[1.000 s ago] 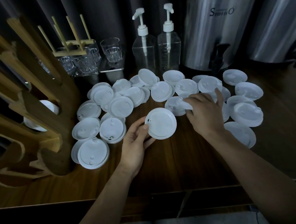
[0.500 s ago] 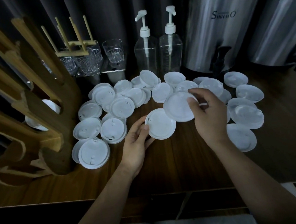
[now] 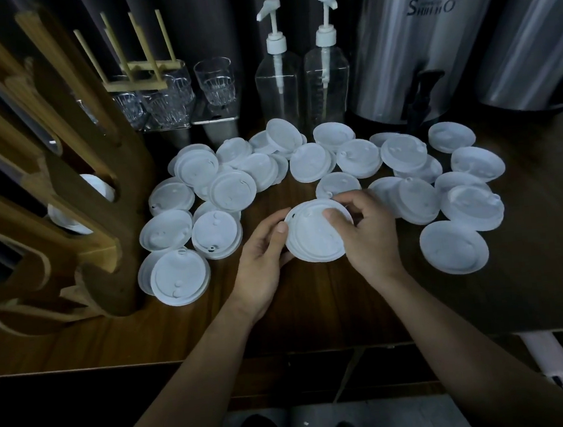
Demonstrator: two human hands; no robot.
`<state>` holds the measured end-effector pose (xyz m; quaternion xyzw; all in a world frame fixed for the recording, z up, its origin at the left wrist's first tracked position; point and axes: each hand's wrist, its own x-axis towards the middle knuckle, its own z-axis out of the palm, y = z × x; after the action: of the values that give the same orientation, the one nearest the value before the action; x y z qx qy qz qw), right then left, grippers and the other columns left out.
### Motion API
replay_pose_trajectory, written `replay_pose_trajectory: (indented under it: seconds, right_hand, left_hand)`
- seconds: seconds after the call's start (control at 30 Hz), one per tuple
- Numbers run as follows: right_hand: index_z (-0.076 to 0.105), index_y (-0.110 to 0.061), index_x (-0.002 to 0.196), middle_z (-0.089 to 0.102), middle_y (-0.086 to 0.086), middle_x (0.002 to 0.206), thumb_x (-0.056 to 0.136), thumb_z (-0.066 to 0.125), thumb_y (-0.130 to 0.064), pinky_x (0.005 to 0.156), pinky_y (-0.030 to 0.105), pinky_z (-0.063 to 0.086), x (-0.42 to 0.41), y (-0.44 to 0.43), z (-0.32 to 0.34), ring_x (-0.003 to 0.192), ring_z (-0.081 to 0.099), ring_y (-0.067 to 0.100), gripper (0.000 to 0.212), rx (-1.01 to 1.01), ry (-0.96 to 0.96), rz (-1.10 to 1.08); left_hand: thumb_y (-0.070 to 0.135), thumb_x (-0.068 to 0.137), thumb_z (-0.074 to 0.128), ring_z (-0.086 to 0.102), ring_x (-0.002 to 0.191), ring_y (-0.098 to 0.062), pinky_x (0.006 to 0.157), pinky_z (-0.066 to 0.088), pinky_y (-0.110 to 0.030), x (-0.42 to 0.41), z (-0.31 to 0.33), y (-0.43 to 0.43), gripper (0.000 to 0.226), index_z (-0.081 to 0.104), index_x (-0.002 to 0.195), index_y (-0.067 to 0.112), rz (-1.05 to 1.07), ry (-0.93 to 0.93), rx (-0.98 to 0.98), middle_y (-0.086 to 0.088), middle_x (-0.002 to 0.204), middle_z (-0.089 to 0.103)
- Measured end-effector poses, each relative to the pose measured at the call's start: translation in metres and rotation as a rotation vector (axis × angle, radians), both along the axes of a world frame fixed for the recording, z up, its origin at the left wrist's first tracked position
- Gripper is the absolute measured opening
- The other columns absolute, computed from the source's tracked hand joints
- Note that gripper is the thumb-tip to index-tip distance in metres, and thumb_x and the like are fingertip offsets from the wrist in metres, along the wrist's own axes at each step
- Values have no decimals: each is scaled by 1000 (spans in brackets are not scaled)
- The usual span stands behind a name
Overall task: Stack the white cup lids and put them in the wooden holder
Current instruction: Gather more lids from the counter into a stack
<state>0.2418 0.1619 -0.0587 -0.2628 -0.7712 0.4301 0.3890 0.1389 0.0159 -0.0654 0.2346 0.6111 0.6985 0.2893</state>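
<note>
We held a small stack of white lids [image 3: 315,241] at the middle of the wooden counter [image 3: 317,309], gripped between both hands. Our left hand [image 3: 263,254] curled round its left rim with the thumb on the edge, and our right hand [image 3: 370,235] pinched the right rim with the thumb on the upper face. At least two rims showed, but we could not count more. The stack lay flat, its axis near upright. The loose lids [image 3: 357,157] spread in an arc beyond and to both sides, and the nearest lid [image 3: 335,184] sat just behind the stack beside our right fingers. The wooden holder [image 3: 77,212] stood well to the left, its slots slanted, with a few lids [image 3: 99,188] already inside. Our left hand was the nearer, and we judged the stack would need tipping to enter a slot.
</note>
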Motion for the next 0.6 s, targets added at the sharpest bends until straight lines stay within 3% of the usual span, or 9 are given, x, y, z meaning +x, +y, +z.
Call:
replay_pose_trajectory:
  seconds: [0.33,0.4,0.53,0.6]
  right_hand:
    - [73,-15,105,64,-9,107,96,70,-17,88,37,56,-3,1,-2,102,63,11,9,134,-5,12]
    - [76,-15,108,65,-9,109,97,69,-14,93,32,54,-4,1,-2,105,62,9,13,198,-10,17]
    - [79,-15,115,71,-1,111,96,68,-13,94,8,42,-8,-2,0,106,61,4,22,323,-78,50]
    - [79,-16,116,72,0,110,96,68,-14,93,9,43,-10,-4,1,104,62,5,24,345,-81,48]
  left_hand:
    - [27,110,47,61,133,-13,111,51,-43,-5,1,-1,34,63,141,25,-66,-46,-26,6,140,68]
    - [30,110,47,62,133,-12,113,50,-44,-5,1,-1,34,64,139,26,-75,-48,-32,6,140,69]
    - [29,112,43,61,135,-15,115,48,-46,-6,0,-1,38,61,145,20,-90,-41,-40,2,142,67]
    - [28,113,42,60,135,-16,116,47,-47,-7,-1,-2,38,60,146,18,-89,-48,-38,1,142,67]
